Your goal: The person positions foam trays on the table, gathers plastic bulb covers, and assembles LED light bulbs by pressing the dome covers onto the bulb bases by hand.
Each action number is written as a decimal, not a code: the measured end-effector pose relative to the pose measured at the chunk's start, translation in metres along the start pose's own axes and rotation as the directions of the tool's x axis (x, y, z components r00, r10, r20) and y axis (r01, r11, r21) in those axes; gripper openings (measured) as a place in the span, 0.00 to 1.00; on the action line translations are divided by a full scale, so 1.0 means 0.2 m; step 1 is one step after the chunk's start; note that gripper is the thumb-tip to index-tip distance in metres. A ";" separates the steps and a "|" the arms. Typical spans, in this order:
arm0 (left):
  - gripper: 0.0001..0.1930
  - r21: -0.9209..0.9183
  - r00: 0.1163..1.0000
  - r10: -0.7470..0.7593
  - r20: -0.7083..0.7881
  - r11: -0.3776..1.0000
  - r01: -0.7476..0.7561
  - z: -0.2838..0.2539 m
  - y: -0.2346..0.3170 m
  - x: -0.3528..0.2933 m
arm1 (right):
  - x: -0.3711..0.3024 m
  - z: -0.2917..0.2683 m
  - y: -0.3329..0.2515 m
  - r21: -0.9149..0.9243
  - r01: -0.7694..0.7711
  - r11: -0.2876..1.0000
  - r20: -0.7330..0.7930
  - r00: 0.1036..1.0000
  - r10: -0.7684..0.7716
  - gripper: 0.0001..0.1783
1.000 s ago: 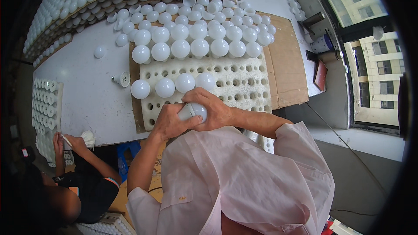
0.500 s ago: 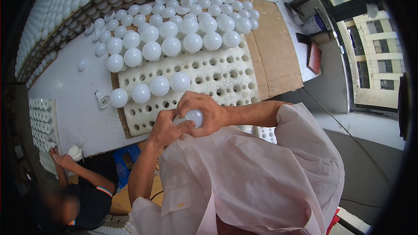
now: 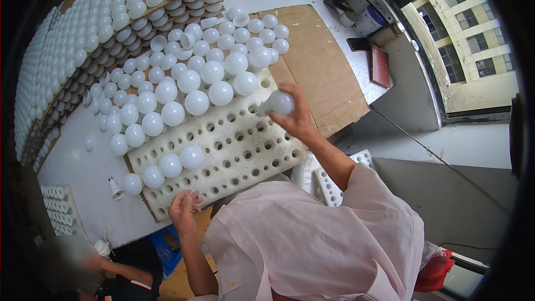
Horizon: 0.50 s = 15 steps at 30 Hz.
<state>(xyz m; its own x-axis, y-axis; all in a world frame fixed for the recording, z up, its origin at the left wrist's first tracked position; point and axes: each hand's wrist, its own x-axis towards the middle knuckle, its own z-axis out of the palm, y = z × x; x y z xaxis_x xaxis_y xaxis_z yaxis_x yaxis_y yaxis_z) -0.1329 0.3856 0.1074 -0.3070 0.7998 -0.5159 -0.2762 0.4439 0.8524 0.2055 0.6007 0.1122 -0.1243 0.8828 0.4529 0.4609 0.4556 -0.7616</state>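
My right hand (image 3: 300,116) grips a white light bulb (image 3: 282,102) by its round globe, above the right end of a white foam tray (image 3: 242,168) with rows of holes. The bulb's other end points left and is blurred. At the tray's front left edge hovers my left hand (image 3: 183,210), empty, its fingers loosely bent and apart. Several round bulbs (image 3: 170,165) stand in a row across the tray's left part. Larger rows of bulbs (image 3: 221,93) fill its far side.
Behind the tray lie many loose white globes (image 3: 195,63), some of them open cups. Stacked boards of globes (image 3: 100,28) rise at the far left. A flat cardboard sheet (image 3: 326,72) is on the right. One bulb with a base (image 3: 116,188) lies left of the tray. A co-worker (image 3: 125,270) sits lower left.
My hands, together around a bulb before, are now apart. The right hand has carried the bulb to the tray's right end; the left has let go and dropped toward the front edge. The view has turned.
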 end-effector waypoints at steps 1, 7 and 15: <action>0.16 0.011 1.000 0.003 0.003 1.000 -0.003 -0.02 -0.03 0.00 | 0.10 -0.04 0.08 -0.130 0.016 0.991 -0.016 1.000 -0.019 0.39; 0.13 0.181 0.971 -0.001 -0.241 0.982 0.046 0.04 -0.15 0.08 | 0.37 0.03 0.44 -0.323 -0.065 0.944 0.240 0.960 0.148 0.39; 0.14 0.165 0.866 -0.050 -0.497 0.975 0.151 -0.21 -0.14 -0.15 | 0.66 -0.02 0.83 -0.340 0.106 0.934 0.146 0.987 -0.059 0.33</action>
<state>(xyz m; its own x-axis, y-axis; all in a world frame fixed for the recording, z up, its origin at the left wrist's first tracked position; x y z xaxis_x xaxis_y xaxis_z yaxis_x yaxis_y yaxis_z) -0.1535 0.3325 0.0964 -0.7044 0.4699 -0.5319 -0.1656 0.6200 0.7670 0.2685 0.7931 0.0469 -0.2786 0.8616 0.4244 0.7162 0.4808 -0.5059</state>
